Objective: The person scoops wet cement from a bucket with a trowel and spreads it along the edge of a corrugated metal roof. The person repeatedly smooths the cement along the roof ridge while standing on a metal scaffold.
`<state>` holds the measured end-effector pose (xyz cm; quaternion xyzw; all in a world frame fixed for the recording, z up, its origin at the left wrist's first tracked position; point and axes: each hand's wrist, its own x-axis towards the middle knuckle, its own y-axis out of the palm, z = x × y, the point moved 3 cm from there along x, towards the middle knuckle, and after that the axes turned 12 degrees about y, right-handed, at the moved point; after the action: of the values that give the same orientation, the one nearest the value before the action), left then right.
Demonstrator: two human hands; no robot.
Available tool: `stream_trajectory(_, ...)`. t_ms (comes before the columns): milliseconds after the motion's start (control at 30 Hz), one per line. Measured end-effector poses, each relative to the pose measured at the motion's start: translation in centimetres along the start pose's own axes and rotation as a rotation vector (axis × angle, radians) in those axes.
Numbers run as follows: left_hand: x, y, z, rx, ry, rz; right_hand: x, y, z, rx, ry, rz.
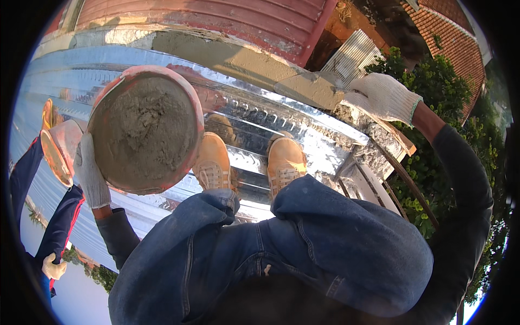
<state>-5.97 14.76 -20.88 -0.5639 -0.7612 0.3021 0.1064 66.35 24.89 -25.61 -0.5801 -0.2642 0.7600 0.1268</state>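
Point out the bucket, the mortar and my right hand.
Bucket (199,122): head view, on the right side of its rim.
Mortar (149,132): head view, on the middle of its surface.
Right hand (385,96): head view, on its gloved back.

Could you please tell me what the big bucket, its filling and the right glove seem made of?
Bucket: probably plastic, dull pink, judging by its rounded, grey-smeared rim. Filling: likely wet mortar, given its lumpy grey surface. Right glove: knitted yarn, perhaps cotton, matte white, by its ridged texture.
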Motion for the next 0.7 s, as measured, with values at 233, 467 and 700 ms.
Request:
stream_trajectory(233,-0.2,0.3,-0.5,-0.041,-0.073,-0.020,-1.3,0.3,-0.7,-0.221,0.085,0.103)
stream_trajectory(467,-0.1,-0.8,1.0,-0.010,-0.014,-0.045,-3.5,2.5,-3.5,-0.258,0.113,0.127)
stream_trajectory(700,0.5,-0.7,0.8,-0.018,-0.060,-0.055,-5.4,5.5,-6.6,-0.293,0.117,0.114)
